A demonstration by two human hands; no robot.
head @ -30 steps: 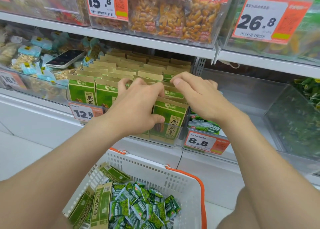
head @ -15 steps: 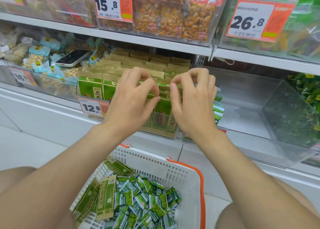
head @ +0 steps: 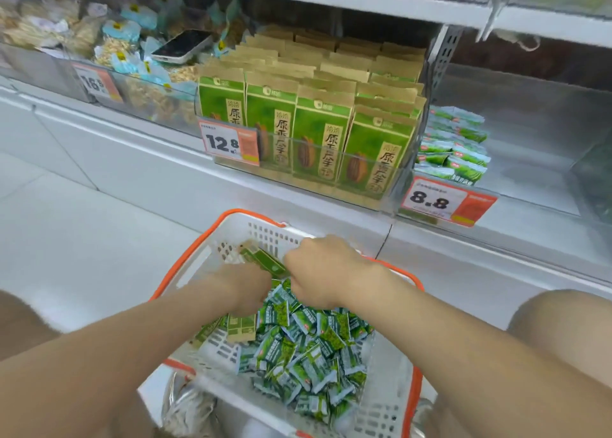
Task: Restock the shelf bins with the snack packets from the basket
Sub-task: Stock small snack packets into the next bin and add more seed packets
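**While One Bin Looks Full, the Basket Has Plenty Left**

Although the clear plastic shelf bin [head: 395, 189] behind the 12.8 price tag [head: 228, 143] looks packed, the job reads as perhaps half done. Flat green-and-kraft paper packets [head: 318, 133] stand four across in that bin's front row, and the rows behind are too many to count.

Both hands are down in the white plastic lattice basket with an orange rim [head: 265, 235]. The right hand [head: 318, 268] is curled around the lower end of one more green-and-kraft packet [head: 265, 260], held clear of the heap near the basket's far wall. It may be two packets pressed together; I cannot tell. The left hand [head: 246, 292] reaches fingers-down into the pile. Its fingers are hidden, so whether it grips anything cannot be told. Just under it lie at least two more tall packets [head: 241, 330].

What remains is mostly the heap of small green-and-white foil sachets [head: 308, 348] filling the basket's right half: dozens, past counting. Their likely home is the clear bin [head: 530, 159] behind the 8.8 price tag [head: 447, 202]. It holds only a short stack of matching sachets [head: 453, 146] against its left wall and is otherwise bare. One smartphone [head: 182, 45] lies on the snacks in the bin to the left.
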